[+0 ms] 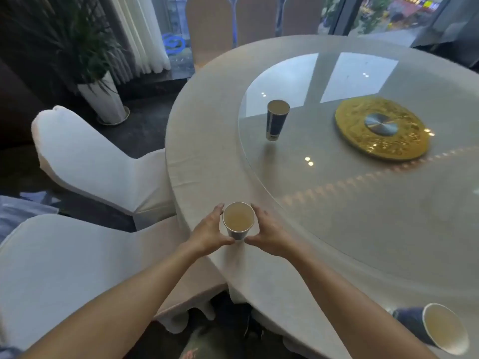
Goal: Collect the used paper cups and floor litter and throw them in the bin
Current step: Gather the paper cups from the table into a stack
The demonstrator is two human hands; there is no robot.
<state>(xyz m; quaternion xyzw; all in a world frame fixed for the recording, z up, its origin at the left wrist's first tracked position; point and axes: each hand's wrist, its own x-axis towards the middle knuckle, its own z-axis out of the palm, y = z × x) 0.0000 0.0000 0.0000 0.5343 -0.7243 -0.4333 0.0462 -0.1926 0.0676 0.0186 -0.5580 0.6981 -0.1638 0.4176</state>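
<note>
A blue paper cup (238,220) with a pale inside stands upright near the round table's (207,141) front-left edge. My left hand (210,234) curls around its left side and my right hand (269,235) around its right side, thumbs almost meeting at its base. A second blue paper cup (276,120) stands upright on the glass turntable (350,203), farther back. A third paper cup (438,329) lies on its side at the table's near right edge, mouth towards me. No bin or floor litter shows.
Two white-covered chairs (98,161) (64,268) stand tucked at the table's left. A gold disc (381,128) marks the turntable's centre. A potted plant in a white vase (103,99) stands on the dark floor at left. More chairs (210,27) line the far side by the window.
</note>
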